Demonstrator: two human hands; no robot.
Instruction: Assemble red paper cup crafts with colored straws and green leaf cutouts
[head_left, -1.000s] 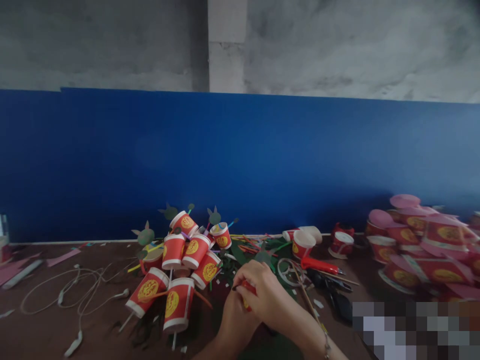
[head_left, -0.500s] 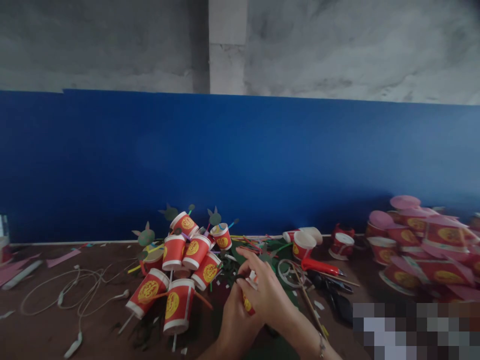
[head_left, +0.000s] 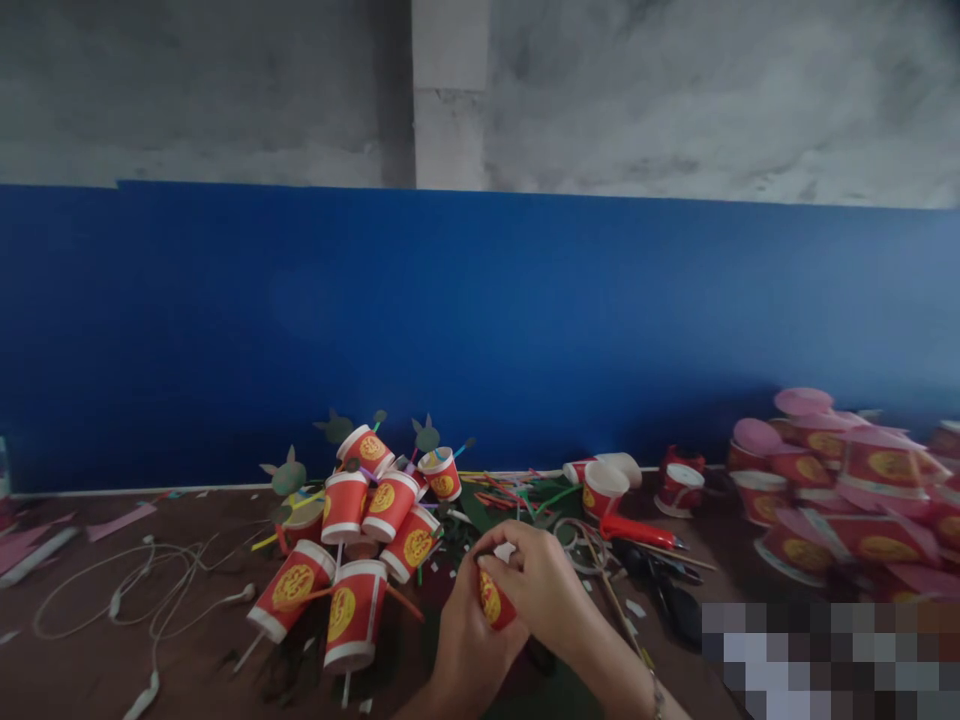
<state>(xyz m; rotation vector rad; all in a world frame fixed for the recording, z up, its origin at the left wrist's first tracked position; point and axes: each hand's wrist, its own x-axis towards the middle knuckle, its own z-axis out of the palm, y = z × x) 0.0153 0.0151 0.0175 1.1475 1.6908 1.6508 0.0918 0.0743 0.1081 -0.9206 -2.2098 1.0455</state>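
A red paper cup (head_left: 493,602) with a yellow round print is held in front of me, partly covered by my fingers. Wrapped around its left side and underside is my left hand (head_left: 466,632), closed on it. My right hand (head_left: 551,590) reaches across from the right, its fingers bent and pressed to the upper end of the cup. Something dark and a bit of white show at that end, too small to make out. Left of my hands lies a heap of finished cup figures (head_left: 354,615) with straw arms, sticks and grey-green rabbit-eared heads.
A red-handled tool (head_left: 641,530), a roll of clear tape (head_left: 581,545) and loose cups (head_left: 604,488) lie to the right. Further right is a pile of red cups with pink paper (head_left: 885,465). White earphones (head_left: 154,570) lie left. Coloured straws (head_left: 517,490) sit by the blue wall.
My right hand's fingers were stretched out over the cup; they have drawn in and bent onto its upper end. More of the cup's yellow print shows. The view has shifted slightly.
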